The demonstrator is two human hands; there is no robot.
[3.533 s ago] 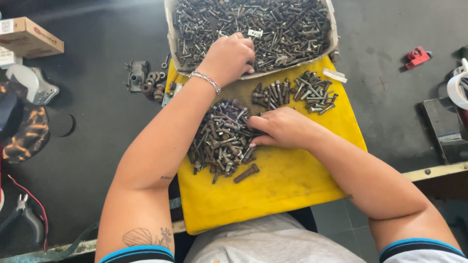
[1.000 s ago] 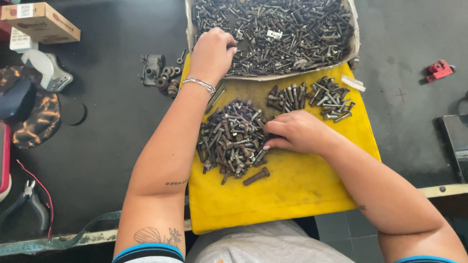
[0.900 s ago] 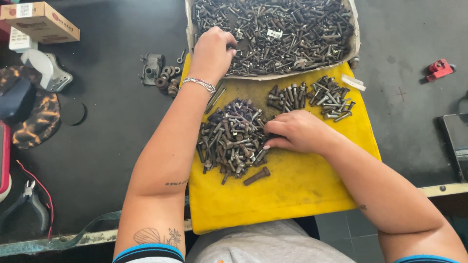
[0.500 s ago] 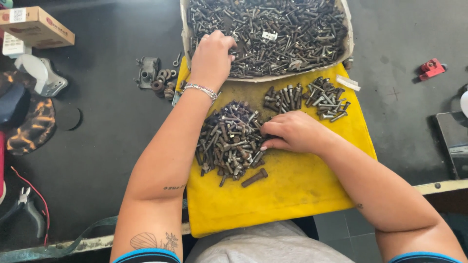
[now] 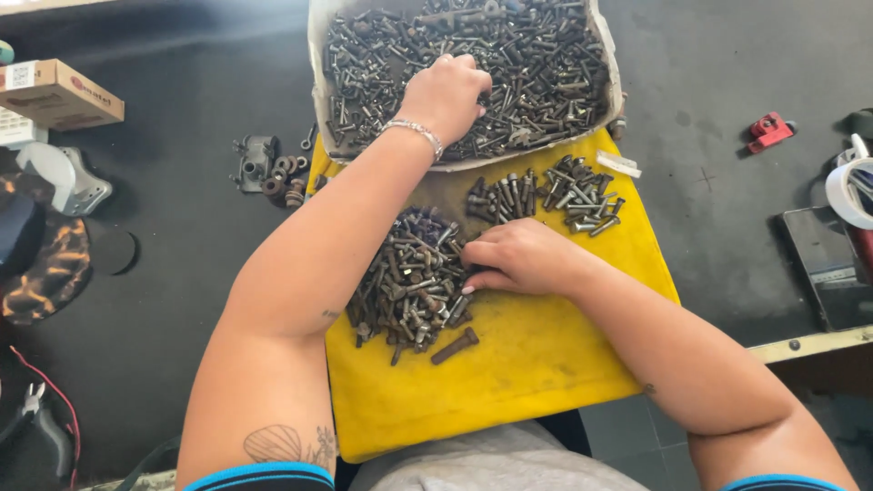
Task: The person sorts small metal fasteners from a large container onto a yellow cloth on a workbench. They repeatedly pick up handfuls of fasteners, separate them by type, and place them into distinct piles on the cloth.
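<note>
Head view: your left hand (image 5: 446, 91) digs curled fingers into the bolt tray (image 5: 318, 55), cropped at top; your right hand (image 5: 518, 259), fingers together, touches the bolt pile (image 5: 409, 282) mid-frame; bare yellow mat (image 5: 527, 364) below.

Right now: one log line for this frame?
left hand: in tray of bolts | right hand: on big bolt pile | surface: yellow mat

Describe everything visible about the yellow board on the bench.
The yellow board is a flat, roughly rectangular sheet, plastic by the look, stained brown and scuffed. It lies on the dark bench, its near edge over the person's lap. It carries a large bolt pile, two smaller sorted heaps and one loose bolt. The tray of mixed screws overlaps its far edge. The right hand rests on it.
</note>
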